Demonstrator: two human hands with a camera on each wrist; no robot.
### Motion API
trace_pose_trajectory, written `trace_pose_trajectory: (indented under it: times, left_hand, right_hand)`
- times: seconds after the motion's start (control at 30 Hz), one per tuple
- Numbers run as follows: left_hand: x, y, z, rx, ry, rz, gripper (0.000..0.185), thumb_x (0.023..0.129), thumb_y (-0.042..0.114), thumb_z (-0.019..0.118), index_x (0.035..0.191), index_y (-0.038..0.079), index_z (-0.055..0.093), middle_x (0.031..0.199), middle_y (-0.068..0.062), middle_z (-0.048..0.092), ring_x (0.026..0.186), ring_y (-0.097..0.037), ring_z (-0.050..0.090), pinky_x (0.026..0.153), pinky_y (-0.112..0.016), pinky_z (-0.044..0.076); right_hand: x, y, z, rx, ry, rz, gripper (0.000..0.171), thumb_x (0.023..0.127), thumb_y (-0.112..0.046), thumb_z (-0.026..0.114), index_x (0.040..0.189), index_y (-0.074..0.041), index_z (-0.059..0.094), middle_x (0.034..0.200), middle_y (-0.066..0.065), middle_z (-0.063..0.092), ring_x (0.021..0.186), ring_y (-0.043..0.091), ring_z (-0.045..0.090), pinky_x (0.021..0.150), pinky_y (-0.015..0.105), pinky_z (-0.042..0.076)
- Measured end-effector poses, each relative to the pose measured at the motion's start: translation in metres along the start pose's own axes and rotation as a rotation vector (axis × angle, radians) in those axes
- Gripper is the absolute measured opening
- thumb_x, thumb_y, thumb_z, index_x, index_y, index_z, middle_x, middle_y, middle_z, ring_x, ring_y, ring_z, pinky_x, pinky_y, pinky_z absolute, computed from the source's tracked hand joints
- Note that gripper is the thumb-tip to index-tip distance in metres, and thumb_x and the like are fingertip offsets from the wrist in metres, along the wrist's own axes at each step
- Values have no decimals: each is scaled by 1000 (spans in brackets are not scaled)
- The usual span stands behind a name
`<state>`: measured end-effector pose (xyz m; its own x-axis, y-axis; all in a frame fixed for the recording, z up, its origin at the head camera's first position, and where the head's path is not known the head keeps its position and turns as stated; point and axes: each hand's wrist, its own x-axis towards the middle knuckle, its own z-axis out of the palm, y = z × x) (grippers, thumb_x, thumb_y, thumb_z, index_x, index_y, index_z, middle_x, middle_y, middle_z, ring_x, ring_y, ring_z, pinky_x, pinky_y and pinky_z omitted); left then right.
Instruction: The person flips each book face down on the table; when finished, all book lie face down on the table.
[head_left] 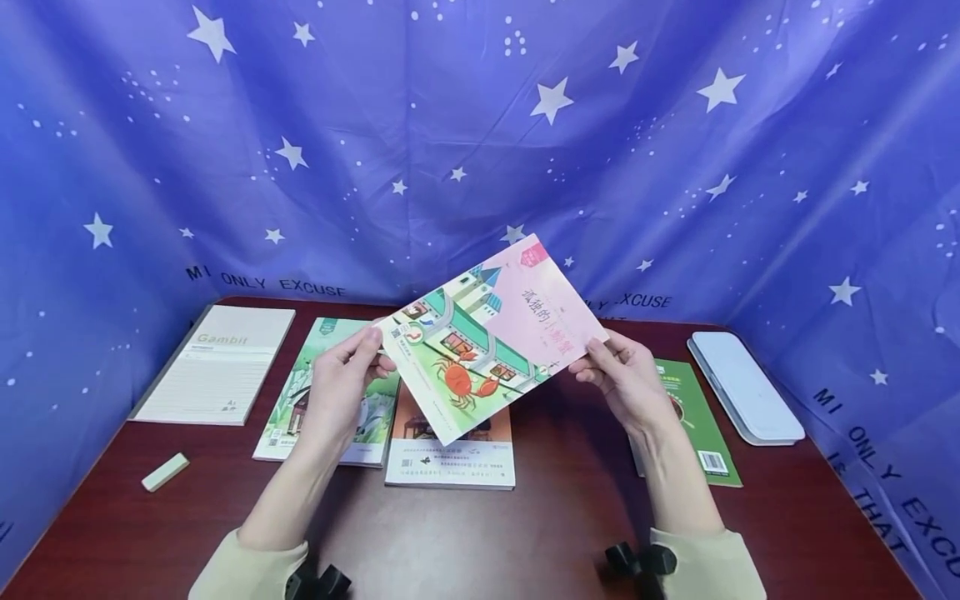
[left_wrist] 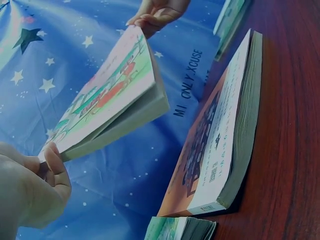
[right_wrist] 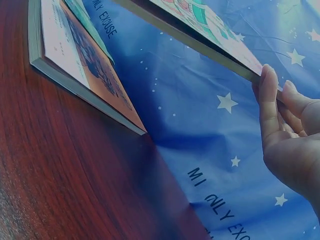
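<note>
**Crab book is up in the air, held at both ends**

So the pink book (head_left: 491,337), the one with the crab and the green-roofed house on its cover, is off the worktop (head_left: 570,517) and held tilted above the middle of it, cover facing up toward the head camera. The left hand (head_left: 341,392) pinches its lower left corner, thumb on top and fingers curled underneath. The right hand (head_left: 626,379) has the opposite corner, fingertips curled round the edge; the right wrist view shows those fingers (right_wrist: 268,95) right on the closed page block. Both hands are clamped on it, neither is slack.

Directly under it lies an orange book (head_left: 453,454), flat on the worktop and well clear of the lifted one. Just left of that is a green book (head_left: 300,408), partly hidden by the left wrist, then a lined notebook (head_left: 217,367) and a small pale eraser (head_left: 165,472) near the front left. On the right there's another green book (head_left: 693,417) under the right forearm, and a white case (head_left: 742,383) beyond it.

My read: this is the carry stage, book picked up and not yet set anywhere. Whatever comes next needs a level, two-handed lowering onto a free spot or squarely onto a book, since the tilt could let it slip.
</note>
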<state>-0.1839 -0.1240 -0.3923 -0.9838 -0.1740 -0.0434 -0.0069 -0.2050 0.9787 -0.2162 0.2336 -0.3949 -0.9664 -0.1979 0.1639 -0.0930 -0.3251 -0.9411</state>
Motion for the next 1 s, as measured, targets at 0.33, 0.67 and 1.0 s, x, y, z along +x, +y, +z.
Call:
trace_pose_trajectory:
  times: [0.33, 0.67, 1.0]
  left_hand:
    - [-4, 0, -1, 17, -8, 17, 44, 108, 25, 53, 149, 7, 54, 85, 8, 68, 79, -3, 65, 82, -17, 59]
    - [-4, 4, 3, 37, -15, 33, 44, 108, 26, 52, 150, 11, 53, 97, 5, 69, 84, -4, 68, 89, -19, 60]
    - [-9, 9, 3, 16, -33, 58, 42, 109, 24, 51, 148, 11, 55, 86, 7, 72, 83, -5, 71, 98, -19, 58]
  right_hand:
    - [1, 3, 2, 7, -30, -19, 22, 106, -1, 50, 114, -8, 69, 90, 4, 78, 76, 14, 78, 71, 22, 65]
    - [3, 1, 1, -3, -30, -51, 21, 105, -2, 52, 119, -7, 68, 94, 6, 79, 80, 15, 78, 75, 24, 65]
    - [2, 0, 1, 9, -44, -76, 21, 106, -2, 49, 119, -5, 66, 102, 7, 77, 86, 17, 79, 79, 27, 65]
